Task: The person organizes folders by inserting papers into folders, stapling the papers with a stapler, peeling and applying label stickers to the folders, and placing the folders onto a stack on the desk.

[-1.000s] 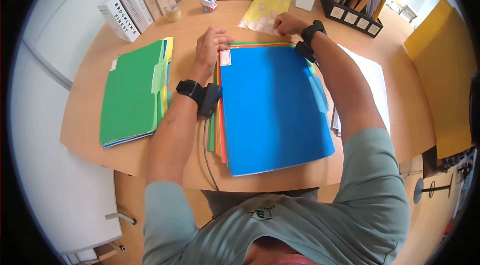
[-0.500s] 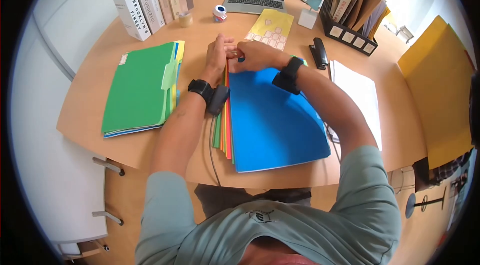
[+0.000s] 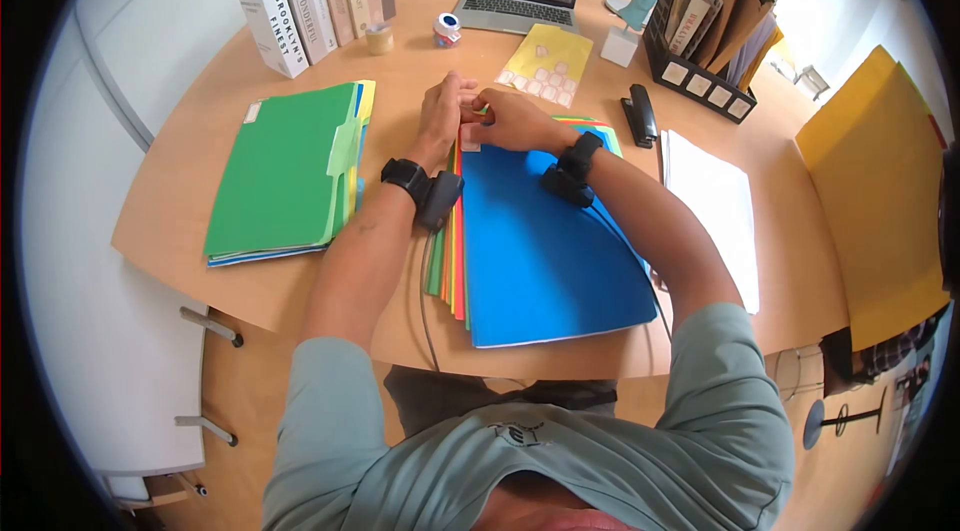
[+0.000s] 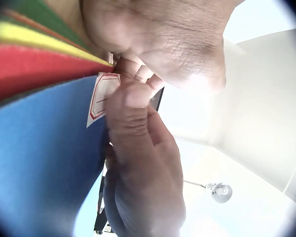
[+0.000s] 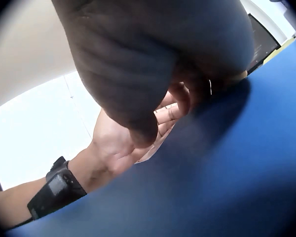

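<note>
The blue folder (image 3: 560,251) lies on top of a stack of coloured folders, whose red, yellow and green edges show along its left side. At its upper left corner my right hand (image 3: 518,121) pinches the folder beside a red-bordered white label (image 4: 102,96); the thumb lies against the label and the other fingers curl behind. My left hand (image 3: 440,119) stands on edge at the stack's upper left corner, fingers extended, close against the right fingertips. The right wrist view shows the left hand (image 5: 121,140) beyond the right thumb. Overlapping hands hide the exact fingertip contact.
Left lies another folder stack with a green one (image 3: 285,171) on top. Behind are books (image 3: 278,31), a tape roll (image 3: 447,29), a laptop (image 3: 520,9) and a yellow label sheet (image 3: 545,61). Right are a stapler (image 3: 642,116), white papers (image 3: 712,211) and a black file box (image 3: 700,81).
My right hand has come from the yellow label sheet down and left to the blue folder's corner beside my left hand. The blue folder's upper right part has shifted, showing more folder edges beneath.
</note>
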Demonstrator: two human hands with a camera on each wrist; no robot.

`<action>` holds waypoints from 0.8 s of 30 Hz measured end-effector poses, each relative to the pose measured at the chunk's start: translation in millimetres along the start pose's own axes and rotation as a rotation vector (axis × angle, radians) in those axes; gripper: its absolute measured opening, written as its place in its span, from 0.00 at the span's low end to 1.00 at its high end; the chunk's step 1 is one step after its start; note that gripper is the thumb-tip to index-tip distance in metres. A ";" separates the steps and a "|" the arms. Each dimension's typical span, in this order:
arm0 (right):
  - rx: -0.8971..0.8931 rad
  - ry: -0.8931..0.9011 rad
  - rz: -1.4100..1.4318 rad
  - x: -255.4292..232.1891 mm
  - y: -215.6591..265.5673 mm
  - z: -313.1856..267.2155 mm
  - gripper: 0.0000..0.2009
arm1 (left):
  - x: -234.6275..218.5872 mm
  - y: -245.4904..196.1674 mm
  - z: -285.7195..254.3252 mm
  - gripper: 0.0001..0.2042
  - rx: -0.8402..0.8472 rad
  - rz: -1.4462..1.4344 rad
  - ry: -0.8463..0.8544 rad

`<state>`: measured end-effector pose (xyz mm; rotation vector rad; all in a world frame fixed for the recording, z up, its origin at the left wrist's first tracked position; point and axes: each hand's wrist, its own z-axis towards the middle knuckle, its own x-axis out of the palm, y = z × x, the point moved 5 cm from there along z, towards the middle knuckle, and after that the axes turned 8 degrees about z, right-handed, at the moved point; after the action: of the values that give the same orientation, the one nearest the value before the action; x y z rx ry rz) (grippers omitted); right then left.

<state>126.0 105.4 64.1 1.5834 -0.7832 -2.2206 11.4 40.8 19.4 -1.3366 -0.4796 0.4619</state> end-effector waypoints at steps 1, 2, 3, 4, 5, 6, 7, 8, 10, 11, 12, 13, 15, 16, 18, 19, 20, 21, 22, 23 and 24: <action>-0.030 0.001 -0.036 0.7 2.2 -1.3 0.23 | 1.8 -4.5 -4.3 0.32 -0.027 -0.009 0.006; -0.013 0.011 -0.041 1.6 2.3 -1.7 0.24 | 3.8 -9.4 -8.5 0.32 -0.052 -0.018 0.013; 0.003 0.021 -0.046 2.4 3.0 -1.2 0.26 | 5.3 -13.7 -12.2 0.31 -0.054 -0.027 -0.003; 0.018 0.030 -0.051 1.9 3.8 -0.7 0.28 | 7.0 -17.9 -15.9 0.30 -0.054 -0.036 -0.021; 0.025 0.009 -0.066 0.4 2.0 0.2 0.28 | 7.3 -20.8 -16.9 0.29 -0.055 -0.045 -0.039; 0.031 -0.011 -0.080 -0.3 -0.6 1.5 0.27 | 5.7 -21.7 -13.1 0.27 0.021 -0.014 -0.054; 0.037 -0.030 -0.094 -2.9 4.0 1.6 0.27 | 4.4 -22.6 -10.0 0.25 0.096 0.016 -0.071; 0.065 -0.017 -0.101 -6.9 6.0 2.0 0.25 | 2.3 -23.2 -6.9 0.23 0.168 0.047 -0.088; 0.123 0.016 -0.105 -21.2 9.5 0.4 0.20 | 1.2 -27.6 -4.0 0.20 0.268 0.204 -0.120; 0.086 -0.007 -0.101 -27.4 8.8 0.0 0.19 | 1.7 -33.4 -5.2 0.18 0.314 0.286 -0.137; 0.047 -0.029 -0.093 -33.9 5.8 0.0 0.17 | 6.0 -33.4 -3.7 0.17 0.251 0.241 -0.075; 0.007 -0.051 -0.081 -39.3 4.3 -0.2 0.15 | 12.7 -34.2 -2.7 0.16 0.186 0.198 -0.017; 0.008 -0.055 -0.127 -57.5 13.5 -4.7 0.14 | 27.1 -41.3 -13.7 0.15 0.056 0.149 0.107; 0.009 -0.060 -0.152 -67.5 15.9 -6.7 0.13 | 37.3 -52.1 -24.1 0.14 -0.007 0.142 0.174; -0.015 -0.091 -0.148 -84.6 10.3 -7.5 0.13 | 50.9 -60.4 -33.3 0.12 -0.109 0.101 0.277; -0.022 -0.108 -0.147 -93.4 7.2 -8.6 0.12 | 54.6 -60.5 -34.3 0.12 -0.103 0.096 0.323; -0.003 -0.169 -0.184 -105.7 4.3 -9.4 0.12 | 58.8 -59.9 -34.8 0.12 -0.097 0.089 0.370; 0.018 -0.229 -0.220 -117.8 2.0 -10.3 0.12 | 62.7 -58.7 -36.6 0.12 -0.092 0.080 0.415; 0.040 -0.287 -0.253 -128.1 0.2 -13.3 0.12 | 65.4 -60.8 -42.0 0.12 -0.131 0.045 0.425; 0.029 -0.329 -0.183 -135.2 -1.1 -18.1 0.12 | 66.9 -63.3 -47.8 0.13 -0.170 0.013 0.434; 0.018 -0.374 -0.111 -141.5 -2.3 -23.1 0.12 | 67.5 -66.6 -54.1 0.13 -0.210 -0.017 0.443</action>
<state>196.7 177.1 166.2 1.2599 -0.8283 -2.6405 100.5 24.7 80.3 -1.5828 -0.1730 0.0935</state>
